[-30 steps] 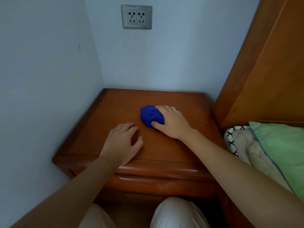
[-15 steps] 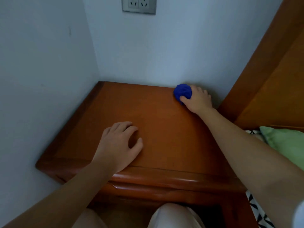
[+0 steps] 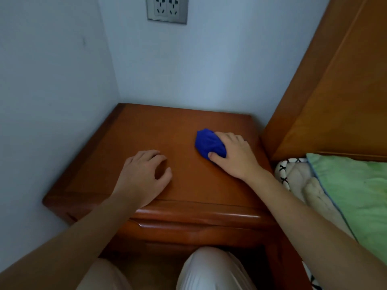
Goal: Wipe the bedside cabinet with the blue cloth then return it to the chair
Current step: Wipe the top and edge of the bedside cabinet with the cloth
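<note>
A home bedroom, wooden bedside cabinet (image 3: 146, 130) tucked into a pale wall corner, tall wooden headboard (image 3: 335, 91) just beside it, green bedding (image 3: 351, 185) on the bed, double wall socket (image 3: 167, 9) above

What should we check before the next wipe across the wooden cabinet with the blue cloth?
1. Grip on the blue cloth: the right hand covers it, thumb tucked against it: ok.
2. Cloth touching the bedside cabinet top: ok.
3. The left hand rests near the front edge, apart from the cloth: ok.
4. Whole top already wiped: cannot tell.
5. The chair for putting the cloth back is in sight: not ok, none in view.
</note>
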A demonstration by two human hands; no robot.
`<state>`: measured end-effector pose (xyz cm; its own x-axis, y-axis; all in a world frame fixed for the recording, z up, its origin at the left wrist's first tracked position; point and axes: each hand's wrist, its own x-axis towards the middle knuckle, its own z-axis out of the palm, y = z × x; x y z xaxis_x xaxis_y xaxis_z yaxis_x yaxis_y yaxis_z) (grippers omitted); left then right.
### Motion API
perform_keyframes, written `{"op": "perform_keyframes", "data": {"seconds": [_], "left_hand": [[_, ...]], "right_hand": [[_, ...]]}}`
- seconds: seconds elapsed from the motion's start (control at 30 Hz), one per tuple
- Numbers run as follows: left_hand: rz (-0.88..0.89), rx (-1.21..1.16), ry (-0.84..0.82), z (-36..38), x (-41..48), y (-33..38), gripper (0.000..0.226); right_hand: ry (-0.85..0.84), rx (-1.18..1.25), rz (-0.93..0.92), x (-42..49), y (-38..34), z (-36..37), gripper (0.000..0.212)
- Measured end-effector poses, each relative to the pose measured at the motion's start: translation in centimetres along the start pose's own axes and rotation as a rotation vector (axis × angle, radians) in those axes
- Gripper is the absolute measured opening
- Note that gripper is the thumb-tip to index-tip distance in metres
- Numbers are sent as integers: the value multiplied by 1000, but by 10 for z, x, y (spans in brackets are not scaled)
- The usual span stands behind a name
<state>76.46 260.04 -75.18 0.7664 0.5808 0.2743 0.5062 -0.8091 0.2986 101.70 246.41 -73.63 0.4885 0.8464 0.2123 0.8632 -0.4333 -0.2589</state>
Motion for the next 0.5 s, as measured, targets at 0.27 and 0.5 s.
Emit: {"op": "perform_keyframes", "data": {"seconds": [0.27, 0.5], "left_hand": [[0, 16, -42, -2, -2, 0, 64], [1, 18, -23, -1, 0, -1, 63]], "right_hand": [[10, 83, -4, -37, 22, -10, 65], [58, 54, 196, 29, 55, -9, 62]]}}
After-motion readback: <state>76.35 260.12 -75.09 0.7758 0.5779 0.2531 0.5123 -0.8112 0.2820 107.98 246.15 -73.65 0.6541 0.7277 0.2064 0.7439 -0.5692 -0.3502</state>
